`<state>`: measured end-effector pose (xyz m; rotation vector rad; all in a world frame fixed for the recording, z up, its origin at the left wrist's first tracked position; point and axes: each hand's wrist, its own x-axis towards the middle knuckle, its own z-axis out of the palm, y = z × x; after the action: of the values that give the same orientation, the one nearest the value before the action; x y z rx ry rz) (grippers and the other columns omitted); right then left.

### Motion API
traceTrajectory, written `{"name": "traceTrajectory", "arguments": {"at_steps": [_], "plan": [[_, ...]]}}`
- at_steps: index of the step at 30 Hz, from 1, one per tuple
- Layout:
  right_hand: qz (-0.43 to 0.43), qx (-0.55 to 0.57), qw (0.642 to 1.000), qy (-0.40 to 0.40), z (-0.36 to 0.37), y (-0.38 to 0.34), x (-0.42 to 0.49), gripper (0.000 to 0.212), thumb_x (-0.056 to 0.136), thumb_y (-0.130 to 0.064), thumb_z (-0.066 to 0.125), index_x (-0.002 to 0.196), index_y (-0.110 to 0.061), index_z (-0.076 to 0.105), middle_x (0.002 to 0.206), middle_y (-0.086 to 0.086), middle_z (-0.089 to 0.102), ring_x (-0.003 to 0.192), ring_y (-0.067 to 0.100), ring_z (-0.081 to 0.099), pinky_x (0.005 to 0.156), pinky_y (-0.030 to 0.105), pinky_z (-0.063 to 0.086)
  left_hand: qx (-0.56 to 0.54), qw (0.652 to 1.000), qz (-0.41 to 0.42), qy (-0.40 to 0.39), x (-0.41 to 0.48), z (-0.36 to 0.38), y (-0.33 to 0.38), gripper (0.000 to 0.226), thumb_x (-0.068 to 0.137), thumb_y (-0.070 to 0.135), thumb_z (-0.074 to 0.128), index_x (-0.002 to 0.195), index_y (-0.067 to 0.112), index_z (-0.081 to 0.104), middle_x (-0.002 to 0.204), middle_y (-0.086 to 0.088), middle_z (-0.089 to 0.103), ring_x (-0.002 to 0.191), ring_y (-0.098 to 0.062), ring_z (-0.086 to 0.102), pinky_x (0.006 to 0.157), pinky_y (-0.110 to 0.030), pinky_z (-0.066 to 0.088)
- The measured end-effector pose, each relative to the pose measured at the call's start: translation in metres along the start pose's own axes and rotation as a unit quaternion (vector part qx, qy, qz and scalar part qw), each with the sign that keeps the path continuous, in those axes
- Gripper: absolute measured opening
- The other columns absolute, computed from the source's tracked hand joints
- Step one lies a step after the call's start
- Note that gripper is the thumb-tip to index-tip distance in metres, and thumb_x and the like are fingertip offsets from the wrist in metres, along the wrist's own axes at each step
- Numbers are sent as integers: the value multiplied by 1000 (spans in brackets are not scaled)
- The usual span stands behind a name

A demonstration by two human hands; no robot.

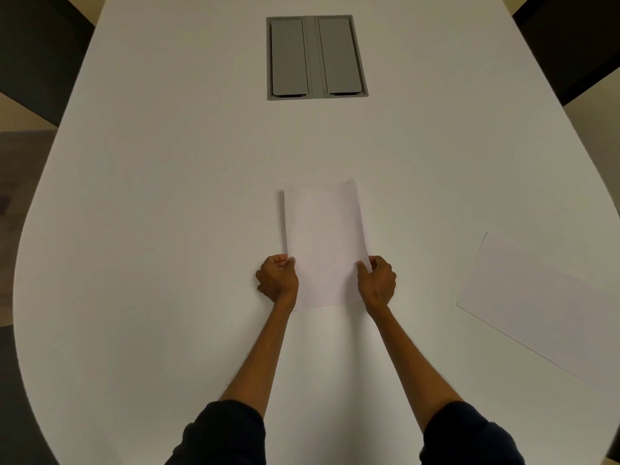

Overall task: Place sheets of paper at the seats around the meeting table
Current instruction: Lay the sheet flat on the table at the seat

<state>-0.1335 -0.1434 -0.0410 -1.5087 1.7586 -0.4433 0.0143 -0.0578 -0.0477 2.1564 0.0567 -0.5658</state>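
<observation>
A white sheet of paper is held over the middle of the white meeting table, its long side pointing away from me. My left hand pinches its left edge near the bottom. My right hand pinches the right edge at the same height. The sheet bows slightly and its far end casts a thin shadow on the left, so it sits just off the tabletop there. A second white sheet lies flat on the table at the right, turned at an angle.
A grey recessed cable box with two closed lids is set into the table's centre, farther from me. Dark chairs stand at the far left and far right corners. The table's rounded edge curves around me on both sides.
</observation>
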Motion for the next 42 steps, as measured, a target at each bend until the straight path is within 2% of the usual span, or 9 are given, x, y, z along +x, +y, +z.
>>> {"name": "traceTrajectory", "arguments": {"at_steps": [4,8,11,16,19,24,29,34,42], "plan": [[38,97,995,3,-3,6,4,25,88,-24,67,103,-4,70,98,11,72,86,27,66,83,35,54,-25,1000,16,4,-2,-10,4,13,78,24,78,80,22,65,84,0,73,91,-23,67,94,-44,45],[60,188,980,-22,-8,8,0,13,88,-19,70,90,-6,69,91,11,70,80,23,61,80,30,50,-44,997,67,-18,-2,-25,6,20,79,21,78,96,18,69,76,12,61,96,-27,65,90,-52,50],[45,224,973,-31,-14,1,-9,10,88,-19,69,89,-9,68,89,10,69,80,21,61,77,29,49,-36,995,84,-27,-6,-35,11,22,82,26,75,100,12,72,93,-3,68,100,-28,63,93,-52,50],[26,271,962,-30,-35,-14,-26,14,90,-20,68,101,-12,69,97,4,70,91,21,66,86,32,53,-97,988,112,-53,-28,-60,34,23,88,21,70,102,2,70,98,-9,68,95,-22,62,82,-28,47],[8,304,952,-27,-53,-24,-40,15,90,-19,68,103,-12,69,100,5,70,92,21,66,87,31,53,-141,978,119,-93,-44,-75,49,22,90,22,66,103,4,67,97,-5,67,94,-20,62,81,-25,47],[-34,343,939,-11,-98,-38,-70,14,91,-21,66,101,-11,67,95,3,69,83,18,63,72,22,51,-182,959,164,-139,-77,-98,72,14,92,21,65,86,8,64,79,-1,65,78,-14,60,70,-17,48],[-73,365,928,30,-159,-40,-98,14,91,-25,66,101,-16,66,94,-1,68,84,16,63,74,24,50,-202,941,209,-171,-125,-109,100,14,90,22,67,93,9,64,88,-4,67,85,-15,63,78,-22,48],[-108,366,921,78,-230,-20,-110,17,91,-27,66,101,-12,67,99,4,70,89,20,64,80,30,53,-209,916,268,-214,-187,-98,126,19,90,24,66,95,6,65,88,-6,68,83,-15,63,74,-18,49],[-131,398,895,153,-354,50,-128,22,92,-31,64,103,-11,64,98,1,67,88,18,62,76,26,52,-192,872,326,-311,-310,-47,136,21,92,30,63,98,10,67,94,-4,71,92,-20,67,84,-33,55]]}}
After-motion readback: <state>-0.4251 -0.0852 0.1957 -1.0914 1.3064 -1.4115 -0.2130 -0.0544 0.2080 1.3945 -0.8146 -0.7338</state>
